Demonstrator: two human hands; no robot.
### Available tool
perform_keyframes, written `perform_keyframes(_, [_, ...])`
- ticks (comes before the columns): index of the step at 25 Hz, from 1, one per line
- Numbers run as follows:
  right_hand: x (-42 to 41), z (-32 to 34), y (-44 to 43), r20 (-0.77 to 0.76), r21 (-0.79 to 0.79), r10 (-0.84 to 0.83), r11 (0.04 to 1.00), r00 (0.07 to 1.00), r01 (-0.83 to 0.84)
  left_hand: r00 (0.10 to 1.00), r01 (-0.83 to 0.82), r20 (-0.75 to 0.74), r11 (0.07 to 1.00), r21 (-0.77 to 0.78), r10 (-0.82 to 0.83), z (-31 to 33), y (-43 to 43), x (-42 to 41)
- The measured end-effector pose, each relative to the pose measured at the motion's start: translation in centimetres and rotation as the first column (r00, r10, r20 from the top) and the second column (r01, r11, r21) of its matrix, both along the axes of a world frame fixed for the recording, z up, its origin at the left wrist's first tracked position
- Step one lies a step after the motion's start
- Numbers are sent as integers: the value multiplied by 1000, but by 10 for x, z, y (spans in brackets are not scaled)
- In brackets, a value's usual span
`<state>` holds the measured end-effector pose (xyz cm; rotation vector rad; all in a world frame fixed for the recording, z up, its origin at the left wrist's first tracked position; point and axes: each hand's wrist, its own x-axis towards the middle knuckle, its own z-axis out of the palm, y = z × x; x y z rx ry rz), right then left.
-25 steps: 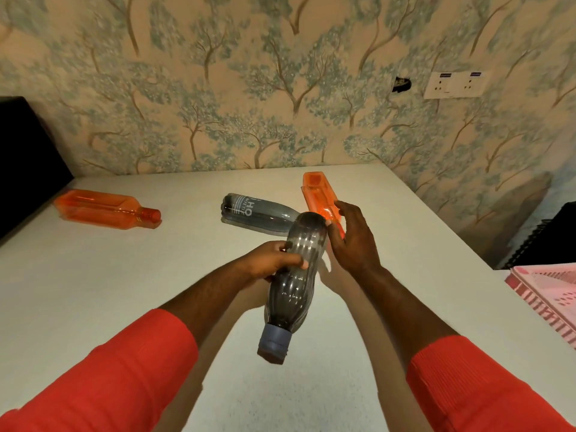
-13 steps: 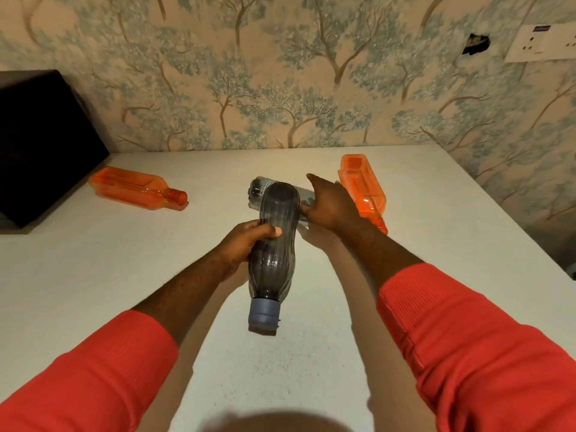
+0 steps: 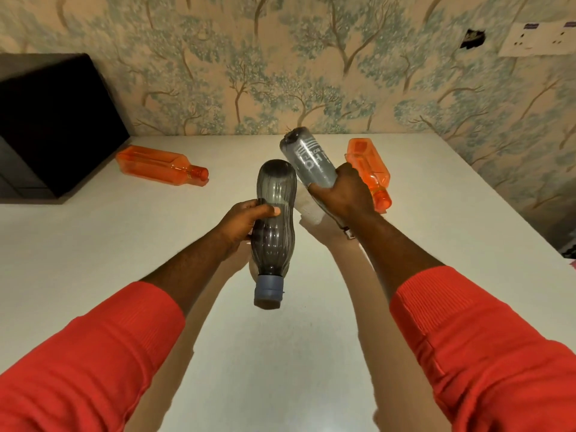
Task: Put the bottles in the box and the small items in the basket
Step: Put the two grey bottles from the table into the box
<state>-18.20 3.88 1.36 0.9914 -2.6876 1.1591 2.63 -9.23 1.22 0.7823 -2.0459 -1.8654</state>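
Wall: patterned with pale trees, rising behind the far edge of the table.
Table [image 3: 93, 260]: white, wide, carrying the two orange bottles; both arms reach out over it.
Black box [image 3: 53, 126]: dark, standing on the table's far left corner against the wall.
Sleeves: red, covering both forearms up to just short of the wrists.
Left hand [image 3: 243, 224]: closed around the middle of the ribbed grey bottle, thumb across its front, holding it up off the table.
Right hand [image 3: 341, 194]: closed around the lower part of the printed grey bottle, holding it clear of the table.
Ribbed grey bottle [image 3: 274, 219]: smoky and see-through, base pointing away, blue-grey cap [image 3: 268, 293] pointing toward the person.
Printed grey bottle [image 3: 308, 162]: dark with white lettering, tilted, base up and away toward the wall, neck end hidden by the right hand.
Left orange bottle [image 3: 156, 166]: lying on its side near the black box, cap pointing right.
Right orange bottle [image 3: 369, 166]: lying on the table just behind the right hand, cap toward the person, partly hidden by the hand.
Wall socket [image 3: 539, 39]: white, high on the right.
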Motion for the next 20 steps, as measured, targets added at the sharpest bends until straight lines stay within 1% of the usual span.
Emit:
perform_keyframes(3, [60, 23, 36, 17, -141, -39, 989, 999, 41, 998, 8, -67, 1000, -19, -10, 14, 17, 43])
perform_keyframes(5, [101, 34, 61, 19, -192, -54, 980, 998, 56, 994, 8, -108, 1000, -5, -9, 22, 30, 73])
perform_keyframes(8, [181, 48, 106, -18, -218, -99, 972, 995, 93, 985, 38, -170, 999, 25, -33, 38, 60, 136])
perform_keyframes(13, [308, 65, 175, -58, -246, -169, 958, 984, 150, 960, 99, -265, 995, 1, -95, 59, 115, 239])
perform_keyframes(16, [379, 69, 220, -19, -307, -192, 935, 981, 177, 948, 173, -269, 985, -5, -168, 66, 152, 296])
perform_keyframes(20, [441, 58, 272, 98, -328, -212, 915, 972, 233, 946, 227, -243, 974, 14, -217, 57, 198, 346])
